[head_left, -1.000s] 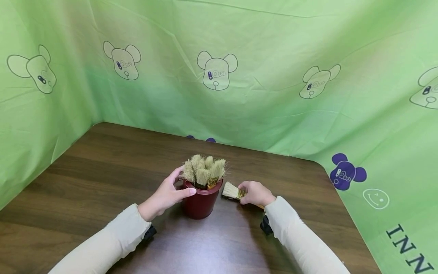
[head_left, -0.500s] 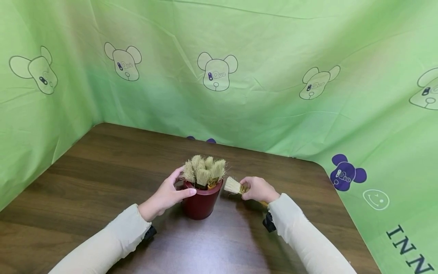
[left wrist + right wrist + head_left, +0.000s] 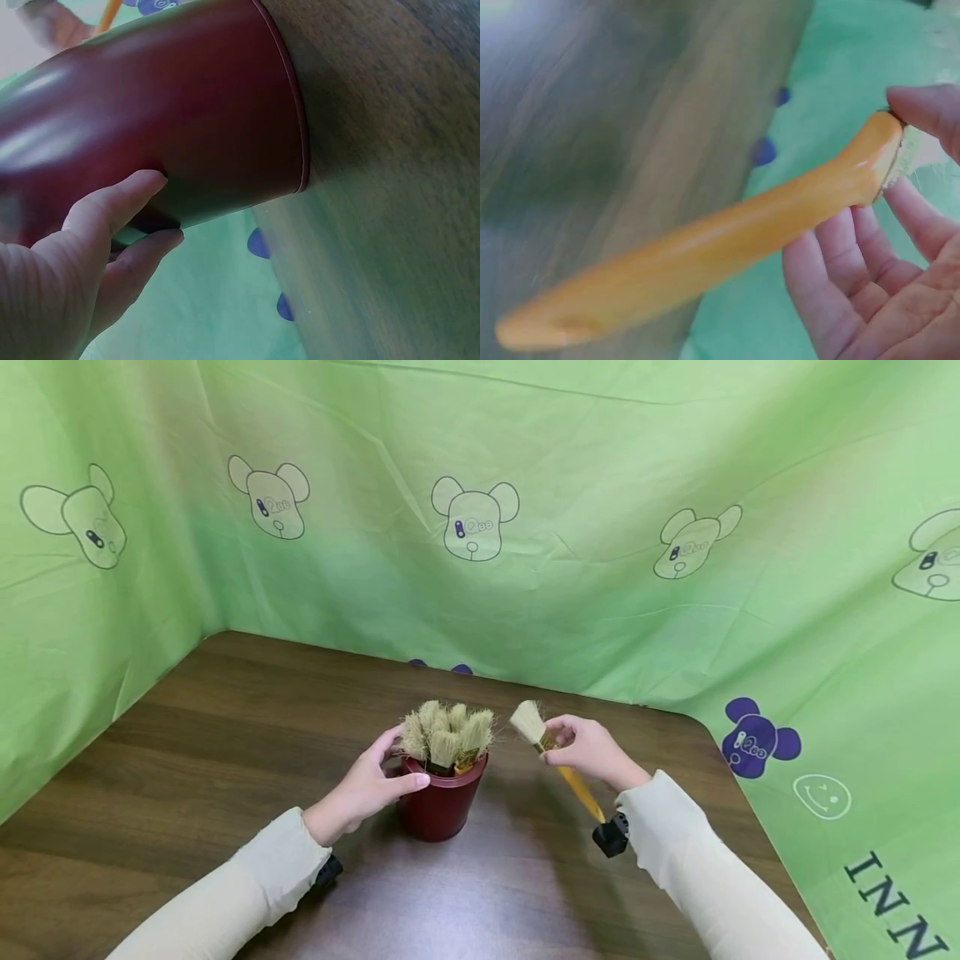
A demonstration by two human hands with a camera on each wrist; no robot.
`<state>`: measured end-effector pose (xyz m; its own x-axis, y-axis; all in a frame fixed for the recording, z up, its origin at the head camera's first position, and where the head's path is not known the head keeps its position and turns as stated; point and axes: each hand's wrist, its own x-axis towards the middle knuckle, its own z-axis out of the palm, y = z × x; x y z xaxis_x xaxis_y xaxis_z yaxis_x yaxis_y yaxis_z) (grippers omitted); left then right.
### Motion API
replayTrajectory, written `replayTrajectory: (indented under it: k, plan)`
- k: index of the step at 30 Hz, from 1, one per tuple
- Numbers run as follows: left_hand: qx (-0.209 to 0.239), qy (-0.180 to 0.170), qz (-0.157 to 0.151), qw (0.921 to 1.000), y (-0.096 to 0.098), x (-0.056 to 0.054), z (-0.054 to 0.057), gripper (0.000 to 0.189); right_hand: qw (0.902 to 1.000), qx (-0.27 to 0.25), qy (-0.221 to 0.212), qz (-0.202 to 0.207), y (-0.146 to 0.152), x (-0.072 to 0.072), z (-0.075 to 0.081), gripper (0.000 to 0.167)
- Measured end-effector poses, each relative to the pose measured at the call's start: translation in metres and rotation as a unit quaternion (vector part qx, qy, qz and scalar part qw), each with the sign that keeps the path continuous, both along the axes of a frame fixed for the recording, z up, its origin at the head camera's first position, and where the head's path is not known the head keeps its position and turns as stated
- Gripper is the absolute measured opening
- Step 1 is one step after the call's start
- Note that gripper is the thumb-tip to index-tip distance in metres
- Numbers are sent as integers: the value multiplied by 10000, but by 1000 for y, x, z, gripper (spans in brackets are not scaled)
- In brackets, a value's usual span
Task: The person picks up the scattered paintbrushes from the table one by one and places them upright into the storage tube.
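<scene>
A dark red pot [image 3: 442, 812] stands upright on the wooden table, packed with several paintbrushes [image 3: 444, 745], their pale bristles up. My left hand [image 3: 363, 789] holds the pot at its left side near the rim, thumb in front. In the left wrist view, its fingertips [image 3: 154, 182] lie against the smooth wall of the pot. Right of the pot, my right hand [image 3: 592, 752] pinches one more paintbrush [image 3: 528, 721] by its metal collar, raised above the table. Its bristles tilt up and left; the orange handle [image 3: 705, 244] slopes down toward the wrist.
The brown table [image 3: 247, 727] meets a green cloth backdrop [image 3: 585, 610] with printed bear faces at the back and sides. A black wrist camera [image 3: 611, 835] is worn under the right sleeve, close to the brush handle's end.
My right hand has lifted the paintbrush from near the table up and to the right, turning its bristles upward. My left hand stays at the pot.
</scene>
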<state>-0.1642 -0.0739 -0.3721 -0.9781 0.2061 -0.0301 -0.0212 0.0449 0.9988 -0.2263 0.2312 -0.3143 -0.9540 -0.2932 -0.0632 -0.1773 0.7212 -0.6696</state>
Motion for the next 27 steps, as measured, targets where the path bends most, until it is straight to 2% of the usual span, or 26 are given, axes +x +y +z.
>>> replayTrajectory:
  k: [2,5,8,10,14,17,19,20,23,25,27]
  plan:
    - [-44,11,29,10000,0,0,0,74,9984,-452,-189,-269,-3,4,8,50]
    - [-87,9,63,9999,1,0,0,75,9893,-1195,-381,-740,-10,14,21,54]
    - [-77,8,68,9999,1,0,-1,75,9693,-2091,-430,-1223,-20,27,34,57]
    - [-68,2,65,10000,1,0,-1,76,9494,-2708,-405,-1537,-28,36,42,55]
    - [-83,-15,73,9999,1,0,0,76,8979,-3960,-277,-1905,-44,53,55,38]
    - [-63,-12,92,9999,1,0,0,76,8569,-4794,-90,-1892,-56,63,58,29]
    - [-67,19,85,9999,1,0,0,76,8339,-5216,28,-1805,-64,68,59,27]
    - [-60,23,80,9999,2,0,0,75,8254,-5360,91,-1769,-68,70,59,27]
    - [-73,44,65,9999,2,1,0,75,8112,-5603,238,-1654,-78,75,56,26]
    - [-92,59,66,9999,1,1,-1,75,8107,-5625,316,-1589,-84,78,53,27]
    - [-147,123,61,9998,1,2,0,75,8142,-5574,396,-1572,-89,80,50,28]
